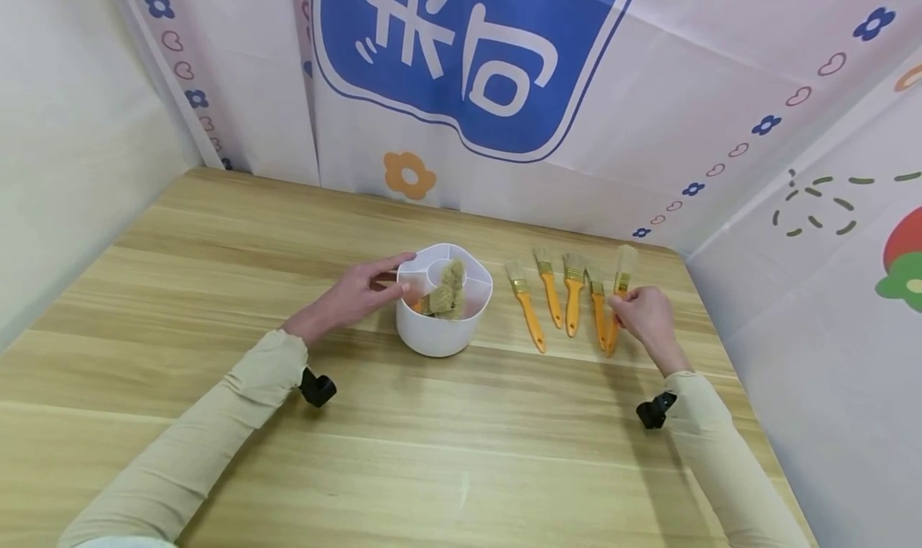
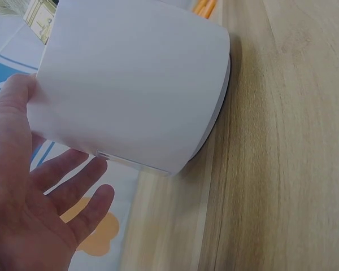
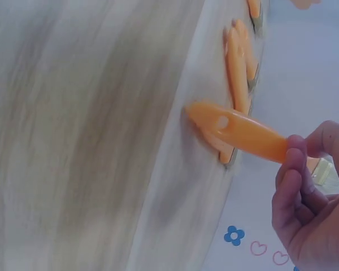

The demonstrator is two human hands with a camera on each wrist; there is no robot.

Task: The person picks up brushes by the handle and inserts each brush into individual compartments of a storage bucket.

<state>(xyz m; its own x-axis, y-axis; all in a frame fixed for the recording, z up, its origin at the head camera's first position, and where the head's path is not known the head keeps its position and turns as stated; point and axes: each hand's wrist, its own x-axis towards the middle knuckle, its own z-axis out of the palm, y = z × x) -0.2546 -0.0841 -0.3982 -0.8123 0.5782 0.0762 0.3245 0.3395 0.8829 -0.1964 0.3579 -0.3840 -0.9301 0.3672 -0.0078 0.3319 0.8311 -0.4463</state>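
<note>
A white divided container (image 1: pixel 435 336) stands on the table, with brush bristles (image 1: pixel 448 292) showing above its front compartment. My left hand (image 1: pixel 353 292) touches its left side near the rim. In the left wrist view, the thumb lies against the container wall (image 2: pixel 130 84) and the other fingers are loosely extended. Farther right, my right hand (image 1: pixel 648 316) pinches a paintbrush (image 1: pixel 625 272) between thumb and fingers, bristles up. The right wrist view shows the brush's orange handle (image 3: pixel 248 135), its holed end pointing down close to the table.
Several more orange-handled paintbrushes (image 1: pixel 531 316) lie in a row between the container and my right hand, bristles toward the back. The wooden table (image 1: pixel 403 452) extends toward me. A printed white backdrop (image 1: pixel 346 156) rises behind it, with further walls at both sides.
</note>
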